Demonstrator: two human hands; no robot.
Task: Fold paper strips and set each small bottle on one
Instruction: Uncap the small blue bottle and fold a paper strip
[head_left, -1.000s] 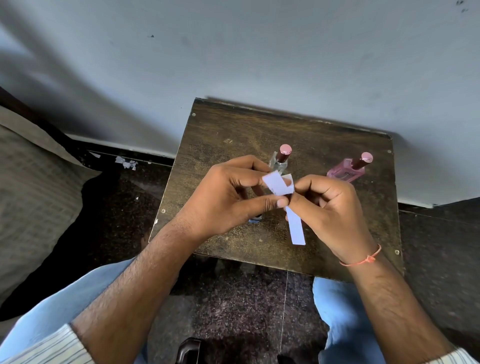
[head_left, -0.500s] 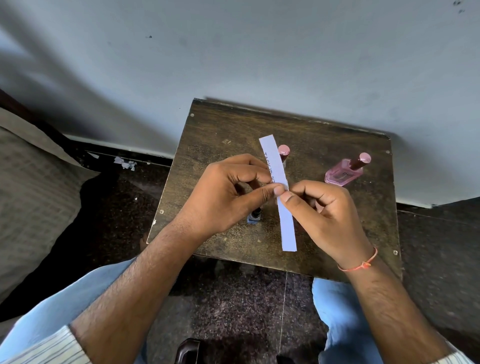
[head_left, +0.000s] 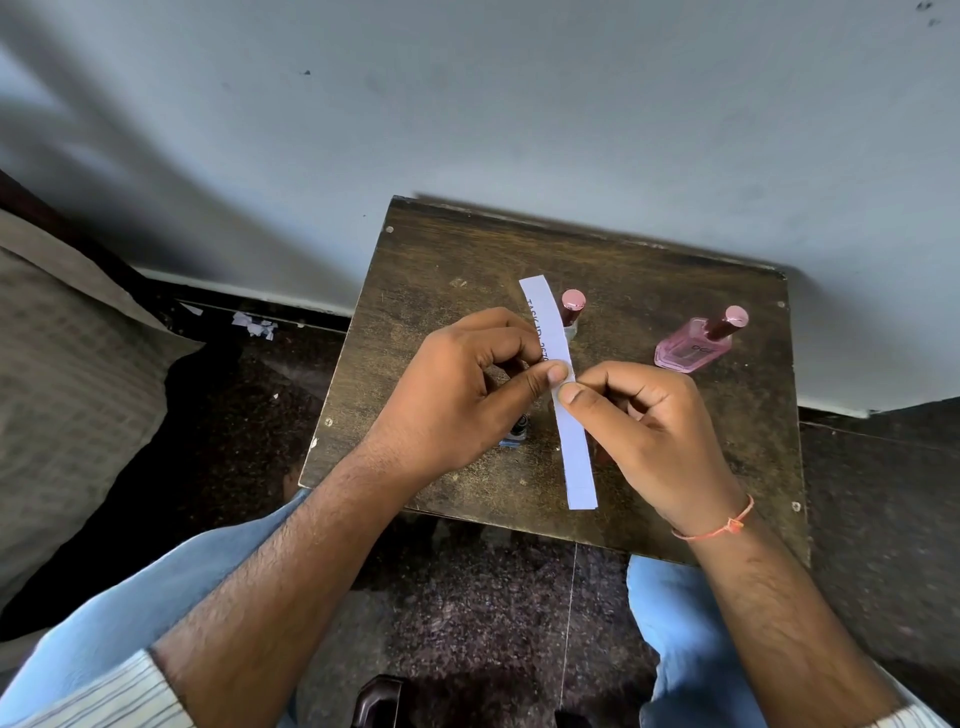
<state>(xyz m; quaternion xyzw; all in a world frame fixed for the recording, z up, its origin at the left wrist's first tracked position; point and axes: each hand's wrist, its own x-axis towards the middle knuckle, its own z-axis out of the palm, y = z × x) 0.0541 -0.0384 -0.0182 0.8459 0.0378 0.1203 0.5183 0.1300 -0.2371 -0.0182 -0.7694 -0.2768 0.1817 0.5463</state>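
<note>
A long white paper strip (head_left: 575, 447) with printed text is held straight above the small wooden table (head_left: 675, 457). My left hand (head_left: 462, 389) and my right hand (head_left: 649, 421) both pinch it near its middle, thumbs on top. Behind the strip stands a clear bottle with a pink cap (head_left: 572, 306), mostly hidden. A pink bottle with a pink cap (head_left: 696, 348) stands at the table's right. A small dark-capped bottle (head_left: 517, 431) peeks out under my left hand.
The table stands against a pale wall (head_left: 519, 104). A grey cushion (head_left: 67, 389) lies to the left, with paper scraps (head_left: 254, 326) on the dark floor beside it. My knees in blue trousers (head_left: 685, 639) sit just below the table's near edge.
One second ago the strip's upper half was folded over; it has been opened out flat and now stays straight between both hands. The bottles have not moved.
</note>
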